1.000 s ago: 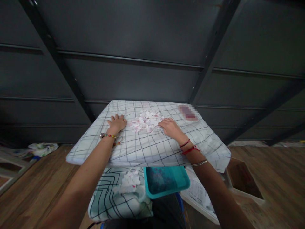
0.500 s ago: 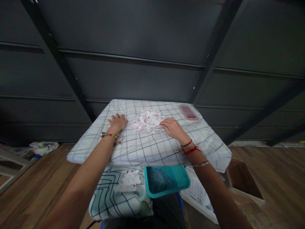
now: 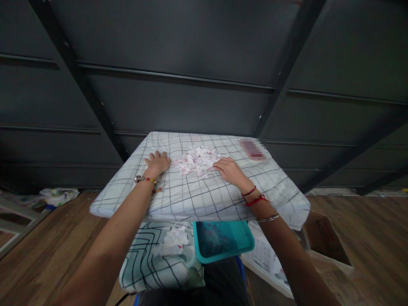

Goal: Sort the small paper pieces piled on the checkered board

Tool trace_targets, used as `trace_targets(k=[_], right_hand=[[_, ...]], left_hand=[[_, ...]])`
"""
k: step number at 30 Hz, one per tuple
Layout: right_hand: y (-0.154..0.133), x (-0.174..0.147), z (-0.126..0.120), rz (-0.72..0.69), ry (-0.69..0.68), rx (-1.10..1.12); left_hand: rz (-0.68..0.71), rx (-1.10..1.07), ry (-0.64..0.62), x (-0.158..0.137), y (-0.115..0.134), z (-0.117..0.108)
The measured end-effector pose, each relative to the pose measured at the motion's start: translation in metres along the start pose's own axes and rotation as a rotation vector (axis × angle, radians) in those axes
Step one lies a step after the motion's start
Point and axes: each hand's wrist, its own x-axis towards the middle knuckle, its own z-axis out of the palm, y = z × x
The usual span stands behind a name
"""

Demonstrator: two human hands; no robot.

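Observation:
A loose heap of small torn paper scraps (image 3: 199, 159), white with pinkish marks, lies mid-table on a white checked cloth (image 3: 188, 197). Left of the heap, my left hand (image 3: 157, 163) rests flat on the cloth with its fingers spread, holding nothing. My right hand (image 3: 231, 170) is at the heap's right edge, its fingers bent and pressed together. Whatever may be between those fingertips is too small to make out.
Below the table's front edge sit a teal plastic tray (image 3: 245, 238) and more torn paper (image 3: 176, 240) on a folded patterned cloth (image 3: 153, 272). A blurred-out reddish rectangular item (image 3: 252, 149) lies back right. An open cardboard box (image 3: 328, 240) stands on the floor. Dark panels (image 3: 178, 106) rise behind.
My right fingertips have shifted very slightly, and the pinkish scrap that stuck out by them no longer shows clearly. My left hand stays in place.

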Motion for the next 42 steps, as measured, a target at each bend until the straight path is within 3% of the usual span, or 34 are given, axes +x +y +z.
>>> trace_targets(k=[9, 42], right_hand=[[0.009, -0.004, -0.003, 0.02, 0.024, 0.079], [0.001, -0.006, -0.009, 0.027, 0.027, 0.236]], left_hand=[[0.004, -0.008, -0.005, -0.001, 0.0, -0.001], [0.001, -0.012, -0.017, 0.001, 0.0, 0.001]])
